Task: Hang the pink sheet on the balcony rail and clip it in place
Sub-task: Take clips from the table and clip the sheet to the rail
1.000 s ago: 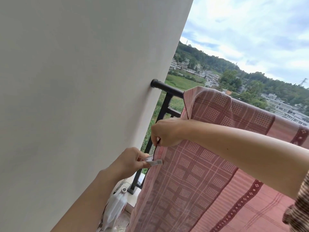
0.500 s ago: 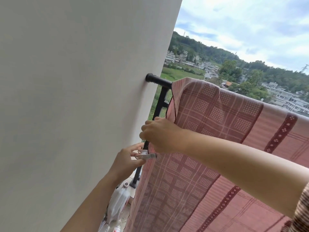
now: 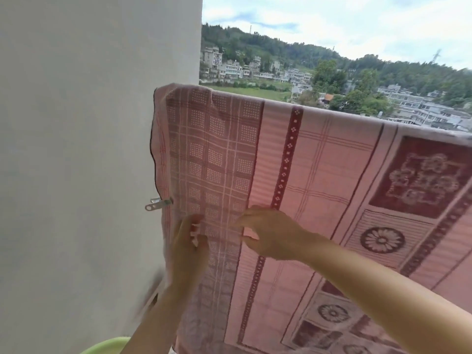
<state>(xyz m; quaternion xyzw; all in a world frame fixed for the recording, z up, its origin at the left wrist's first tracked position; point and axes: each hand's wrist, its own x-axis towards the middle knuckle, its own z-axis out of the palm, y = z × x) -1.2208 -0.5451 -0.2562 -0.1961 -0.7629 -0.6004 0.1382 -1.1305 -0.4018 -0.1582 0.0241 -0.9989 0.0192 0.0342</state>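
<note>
Bright daylight, pouring in from open sky [image 3: 332, 19] ahead. Backlit pink sheet [image 3: 319, 175], glowing translucent near middle. Even soft shade on wall [image 3: 76, 149], no hard shadows. Heavy motion smear over left hand [image 3: 189, 249]; softer blur on right hand [image 3: 270, 236] (outline barely resolved). Fairly crisp metal clip [image 3: 158, 203]. Mild wide-angle bending toward edges; slight haze over distant hills [image 3: 281, 47]. Smudged green basin [image 3: 109, 346] at bottom edge.

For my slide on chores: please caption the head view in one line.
Sheet hung beside a wall, clip on its edge, left hand and right hand before it.
</note>
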